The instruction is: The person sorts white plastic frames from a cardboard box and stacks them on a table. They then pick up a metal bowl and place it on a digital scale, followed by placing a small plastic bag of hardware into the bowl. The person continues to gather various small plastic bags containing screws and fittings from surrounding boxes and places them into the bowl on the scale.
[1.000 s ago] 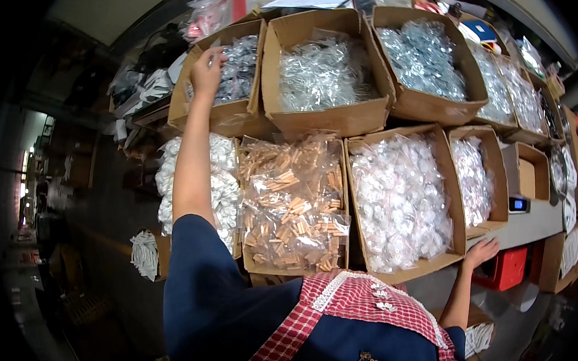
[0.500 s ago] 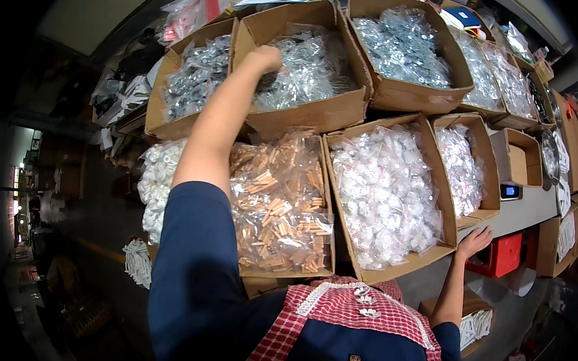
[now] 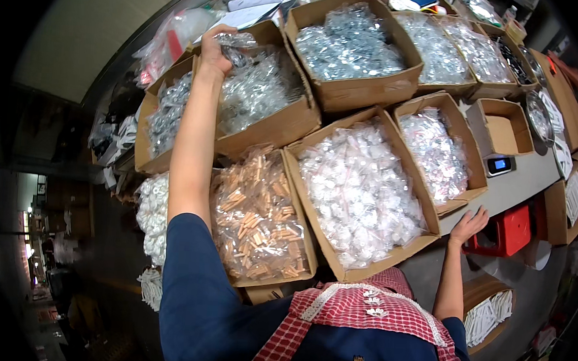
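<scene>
My left hand point(image 3: 212, 49) is stretched far up over a cardboard box point(image 3: 286, 126) full of clear bags of small metal parts. Its fingers are closed on one clear bag point(image 3: 239, 43) at the box's far left corner. My right hand point(image 3: 469, 224) rests with fingers spread on the edge of the grey tabletop point(image 3: 527, 182), holding nothing. Between my arms sit a box of tan wooden pegs in plastic point(image 3: 260, 225) and a box of small white bags point(image 3: 361, 191).
More open boxes of bagged parts fill the back row point(image 3: 350, 45) and the left side point(image 3: 164, 116). An empty small box point(image 3: 504, 131) and a small digital scale point(image 3: 500, 165) stand at right. A red crate point(image 3: 512, 230) sits below the table edge.
My left hand has moved right from the left-hand box to the far corner of the middle box and closed on a clear bag. My right hand has stayed on the table edge.
</scene>
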The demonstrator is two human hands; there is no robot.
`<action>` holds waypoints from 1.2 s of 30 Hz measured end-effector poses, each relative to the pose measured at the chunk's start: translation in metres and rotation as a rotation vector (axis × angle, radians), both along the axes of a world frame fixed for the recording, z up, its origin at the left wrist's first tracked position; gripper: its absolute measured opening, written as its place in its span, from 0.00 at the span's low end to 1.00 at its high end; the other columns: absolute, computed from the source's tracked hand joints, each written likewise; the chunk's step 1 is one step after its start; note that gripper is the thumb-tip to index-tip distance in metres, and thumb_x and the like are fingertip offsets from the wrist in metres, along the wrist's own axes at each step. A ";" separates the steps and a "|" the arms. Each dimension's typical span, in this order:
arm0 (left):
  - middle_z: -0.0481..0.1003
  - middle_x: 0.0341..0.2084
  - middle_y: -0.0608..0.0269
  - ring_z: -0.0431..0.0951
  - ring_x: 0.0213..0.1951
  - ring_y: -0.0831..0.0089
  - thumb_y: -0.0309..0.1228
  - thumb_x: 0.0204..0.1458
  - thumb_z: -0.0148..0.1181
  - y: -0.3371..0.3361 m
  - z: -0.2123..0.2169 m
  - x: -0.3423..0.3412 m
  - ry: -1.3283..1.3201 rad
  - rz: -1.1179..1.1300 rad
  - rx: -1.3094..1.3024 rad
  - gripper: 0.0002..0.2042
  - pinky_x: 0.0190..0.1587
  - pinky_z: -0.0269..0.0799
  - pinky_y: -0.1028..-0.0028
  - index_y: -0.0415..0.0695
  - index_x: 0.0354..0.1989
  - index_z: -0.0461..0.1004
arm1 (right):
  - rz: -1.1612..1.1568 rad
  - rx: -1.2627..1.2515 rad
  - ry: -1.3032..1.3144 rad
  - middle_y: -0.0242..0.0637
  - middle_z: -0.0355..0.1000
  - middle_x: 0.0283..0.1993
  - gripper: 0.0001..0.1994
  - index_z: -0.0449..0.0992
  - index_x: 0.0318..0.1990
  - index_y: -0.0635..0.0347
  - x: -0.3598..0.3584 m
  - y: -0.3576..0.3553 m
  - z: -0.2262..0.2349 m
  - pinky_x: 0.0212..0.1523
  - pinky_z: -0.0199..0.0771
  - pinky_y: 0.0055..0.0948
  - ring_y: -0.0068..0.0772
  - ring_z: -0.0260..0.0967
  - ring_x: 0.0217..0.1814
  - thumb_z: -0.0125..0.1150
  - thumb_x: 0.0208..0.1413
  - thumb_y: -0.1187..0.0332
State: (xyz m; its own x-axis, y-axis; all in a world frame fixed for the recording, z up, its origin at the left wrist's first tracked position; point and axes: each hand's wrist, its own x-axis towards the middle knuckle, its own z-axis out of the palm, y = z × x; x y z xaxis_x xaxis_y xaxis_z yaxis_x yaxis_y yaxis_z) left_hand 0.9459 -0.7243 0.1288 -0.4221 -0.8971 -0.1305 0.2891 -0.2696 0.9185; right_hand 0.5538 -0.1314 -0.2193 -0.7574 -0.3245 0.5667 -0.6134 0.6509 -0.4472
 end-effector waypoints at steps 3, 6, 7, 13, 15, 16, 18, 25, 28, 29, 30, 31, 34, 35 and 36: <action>0.76 0.23 0.62 0.75 0.23 0.75 0.25 0.44 0.55 0.020 0.008 -0.073 -0.078 -0.270 -0.072 0.06 0.25 0.72 0.75 0.40 0.30 0.75 | 0.013 -0.027 -0.050 0.57 0.50 0.69 0.25 0.61 0.65 0.63 0.002 0.000 0.010 0.70 0.38 0.53 0.60 0.41 0.72 0.46 0.63 0.60; 0.79 0.34 0.60 0.76 0.30 0.72 0.28 0.43 0.54 0.020 -0.026 -0.152 -0.684 -0.296 -0.696 0.19 0.31 0.70 0.73 0.47 0.47 0.80 | 0.053 -0.022 -0.087 0.56 0.49 0.70 0.25 0.62 0.64 0.63 0.005 -0.003 0.023 0.70 0.37 0.54 0.59 0.39 0.73 0.46 0.63 0.60; 0.81 0.36 0.58 0.79 0.33 0.67 0.29 0.43 0.53 0.050 -0.018 -0.194 -1.059 -0.278 -0.834 0.19 0.38 0.74 0.68 0.52 0.45 0.81 | 0.039 -0.019 -0.098 0.55 0.47 0.71 0.25 0.62 0.64 0.62 0.002 0.004 0.025 0.70 0.36 0.55 0.61 0.37 0.73 0.45 0.62 0.61; 0.80 0.36 0.54 0.80 0.43 0.56 0.35 0.45 0.57 0.056 -0.069 -0.257 -1.575 -0.237 -1.242 0.13 0.47 0.74 0.60 0.54 0.39 0.83 | 0.398 0.228 -0.150 0.53 0.45 0.73 0.27 0.62 0.65 0.58 -0.011 0.026 0.042 0.70 0.38 0.59 0.67 0.33 0.74 0.52 0.58 0.65; 0.81 0.34 0.53 0.81 0.40 0.56 0.43 0.50 0.57 0.047 -0.067 -0.244 -1.389 0.107 -1.053 0.14 0.44 0.74 0.61 0.50 0.36 0.83 | 0.649 0.311 -0.278 0.47 0.48 0.73 0.27 0.63 0.65 0.55 -0.039 0.043 0.072 0.70 0.43 0.56 0.61 0.38 0.75 0.56 0.57 0.64; 0.81 0.29 0.55 0.81 0.36 0.61 0.46 0.51 0.57 0.044 -0.061 -0.235 -1.184 0.255 -0.933 0.17 0.40 0.73 0.64 0.47 0.36 0.83 | 0.762 0.376 -0.361 0.45 0.49 0.73 0.27 0.64 0.65 0.54 -0.054 0.051 0.087 0.69 0.44 0.56 0.58 0.40 0.75 0.57 0.56 0.63; 0.77 0.21 0.61 0.73 0.26 0.74 0.47 0.54 0.58 0.070 -0.026 -0.248 -0.988 0.387 -0.844 0.20 0.33 0.68 0.70 0.39 0.30 0.81 | 0.890 0.218 -0.411 0.43 0.60 0.68 0.23 0.72 0.58 0.55 -0.096 0.066 0.099 0.64 0.55 0.48 0.49 0.54 0.71 0.60 0.52 0.70; 0.77 0.30 0.62 0.76 0.29 0.73 0.41 0.51 0.63 0.241 0.001 -0.387 -0.169 -0.067 -0.242 0.16 0.34 0.72 0.74 0.39 0.40 0.78 | 0.606 0.108 -0.194 0.40 0.72 0.43 0.08 0.74 0.36 0.59 -0.270 0.055 0.090 0.48 0.65 0.40 0.47 0.69 0.45 0.53 0.48 0.79; 0.78 0.27 0.58 0.77 0.25 0.73 0.43 0.50 0.66 0.294 -0.049 -0.475 -0.245 -0.272 -0.279 0.16 0.29 0.75 0.73 0.41 0.35 0.79 | 0.604 0.108 -0.188 0.40 0.69 0.38 0.07 0.73 0.35 0.61 -0.316 0.030 0.082 0.45 0.67 0.38 0.47 0.69 0.41 0.51 0.49 0.79; 0.76 0.24 0.63 0.75 0.28 0.74 0.46 0.52 0.62 0.325 -0.042 -0.504 -0.352 -0.413 -0.224 0.18 0.31 0.72 0.72 0.40 0.35 0.79 | 0.569 0.123 -0.244 0.40 0.69 0.38 0.07 0.73 0.35 0.61 -0.325 0.026 0.084 0.44 0.68 0.38 0.47 0.69 0.41 0.50 0.49 0.80; 0.76 0.23 0.64 0.76 0.28 0.74 0.47 0.53 0.63 0.326 -0.084 -0.523 -0.478 -0.469 -0.544 0.18 0.30 0.71 0.72 0.42 0.32 0.80 | 0.552 0.131 -0.304 0.40 0.68 0.38 0.07 0.73 0.35 0.61 -0.327 0.019 0.089 0.43 0.69 0.37 0.47 0.68 0.41 0.50 0.50 0.80; 0.77 0.24 0.63 0.77 0.31 0.70 0.47 0.55 0.61 0.331 -0.106 -0.534 -0.668 -0.610 -0.893 0.17 0.33 0.71 0.69 0.44 0.29 0.80 | 0.526 0.141 -0.369 0.41 0.68 0.37 0.07 0.72 0.35 0.62 -0.330 0.015 0.093 0.42 0.69 0.37 0.47 0.68 0.40 0.49 0.50 0.80; 0.80 0.36 0.56 0.78 0.44 0.66 0.45 0.55 0.60 0.321 -0.136 -0.531 -0.643 -0.850 -1.422 0.15 0.47 0.72 0.68 0.45 0.39 0.81 | 0.572 0.071 -0.442 0.43 0.67 0.38 0.07 0.72 0.35 0.62 -0.336 0.016 0.095 0.41 0.70 0.37 0.47 0.68 0.41 0.49 0.51 0.80; 0.79 0.41 0.56 0.78 0.46 0.63 0.44 0.55 0.60 0.303 -0.122 -0.532 -0.619 -0.824 -1.197 0.15 0.50 0.72 0.67 0.45 0.40 0.81 | 0.595 0.062 -0.351 0.43 0.67 0.38 0.07 0.72 0.36 0.63 -0.340 0.020 0.093 0.42 0.70 0.37 0.46 0.69 0.41 0.49 0.51 0.81; 0.78 0.47 0.56 0.77 0.48 0.61 0.42 0.55 0.60 0.279 -0.106 -0.538 -0.581 -0.791 -0.977 0.15 0.52 0.71 0.65 0.45 0.42 0.80 | 0.569 0.039 -0.287 0.44 0.67 0.39 0.07 0.72 0.36 0.63 -0.342 0.024 0.083 0.43 0.70 0.36 0.46 0.69 0.43 0.50 0.51 0.81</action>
State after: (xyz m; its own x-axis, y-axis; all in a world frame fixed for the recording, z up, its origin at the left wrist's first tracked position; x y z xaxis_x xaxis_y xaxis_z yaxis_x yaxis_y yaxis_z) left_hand 0.4074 -0.4456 0.0229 -0.9584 -0.2756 0.0747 -0.1232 0.6350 0.7626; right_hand 0.2116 -0.1072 -0.1359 -0.5805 -0.7367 0.3468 -0.7274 0.2778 -0.6275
